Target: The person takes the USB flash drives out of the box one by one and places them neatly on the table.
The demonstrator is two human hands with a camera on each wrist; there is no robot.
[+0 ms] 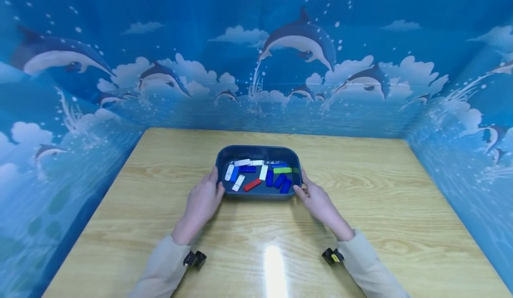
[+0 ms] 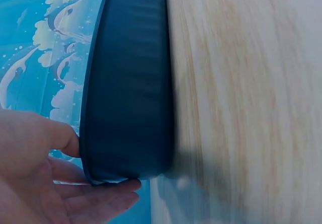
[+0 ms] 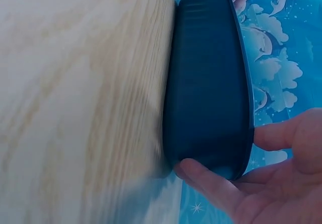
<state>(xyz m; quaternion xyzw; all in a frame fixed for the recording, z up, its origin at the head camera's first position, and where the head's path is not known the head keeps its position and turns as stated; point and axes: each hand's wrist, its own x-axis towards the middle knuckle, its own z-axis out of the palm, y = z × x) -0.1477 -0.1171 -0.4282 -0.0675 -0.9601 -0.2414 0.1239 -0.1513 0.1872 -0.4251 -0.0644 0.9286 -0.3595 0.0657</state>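
A dark blue plastic tub (image 1: 258, 196) with rounded corners sits near the middle of the wooden table. My left hand (image 1: 203, 198) grips its left end, thumb at the rim and fingers along the outer wall, as the left wrist view shows. At the opposite end my right hand (image 1: 318, 202) holds it the same way, its thumb on the rim in the right wrist view. Inside lie several small sticks that look like USB flash drives: a red one (image 1: 252, 185), a green one (image 1: 282, 170), several white ones (image 1: 238, 183) and several blue ones (image 1: 286, 186).
The pale wood-grain table (image 1: 372, 209) spreads out around the tub. Blue curtains (image 1: 256, 111) printed with dolphins and clouds stand along its back and both sides. A small black device (image 1: 194, 259) sits at the left wrist, another (image 1: 332, 256) at the right.
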